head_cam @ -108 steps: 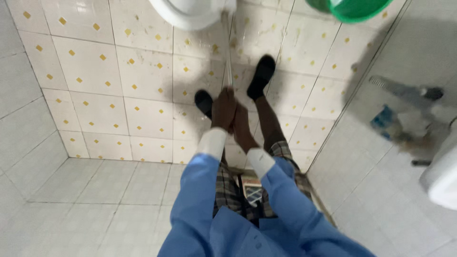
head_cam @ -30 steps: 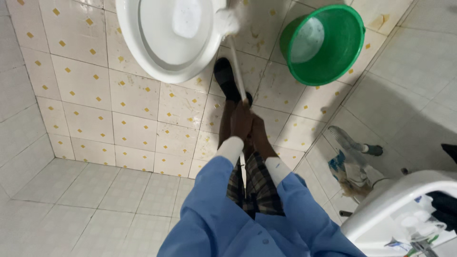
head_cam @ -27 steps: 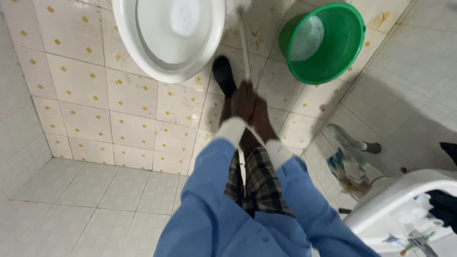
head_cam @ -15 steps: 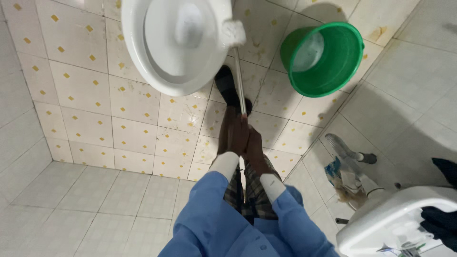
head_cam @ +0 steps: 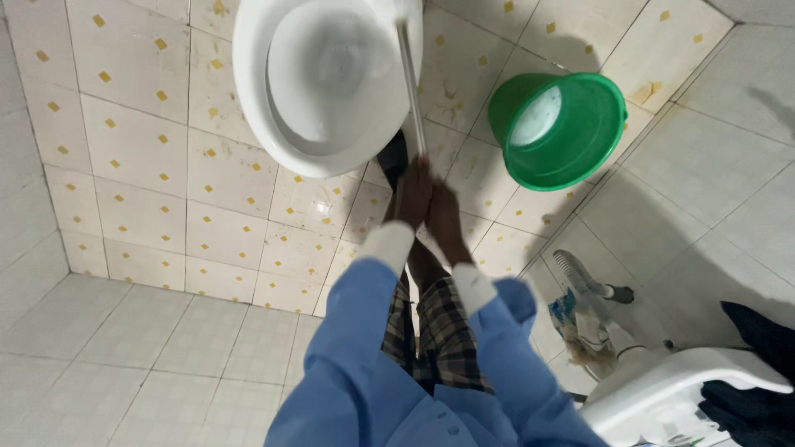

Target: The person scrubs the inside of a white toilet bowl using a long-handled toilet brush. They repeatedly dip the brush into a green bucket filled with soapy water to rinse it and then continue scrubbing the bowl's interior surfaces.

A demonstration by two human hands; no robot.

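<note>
My left hand (head_cam: pixel 411 194) and my right hand (head_cam: pixel 445 217) are clasped together around the lower end of a long thin brush handle (head_cam: pixel 410 83). The handle runs up over the right rim of a white toilet bowl (head_cam: pixel 273 136); its brush head is out of view past the top edge. Both arms wear blue sleeves with white cuffs. A black shoe (head_cam: pixel 392 161) shows just beyond my hands, under the bowl's edge.
A green bucket (head_cam: pixel 580 157) with some water stands to the right of the toilet on the yellow-dotted floor tiles. A white sink (head_cam: pixel 662 397) with dark cloth on it is at the lower right. A brush and a blue item (head_cam: pixel 580 302) lie by the wall.
The handle has pushed forward along the bowl's right rim, and the white brush head has gone out of view at the top. My hands stay clasped on it.
</note>
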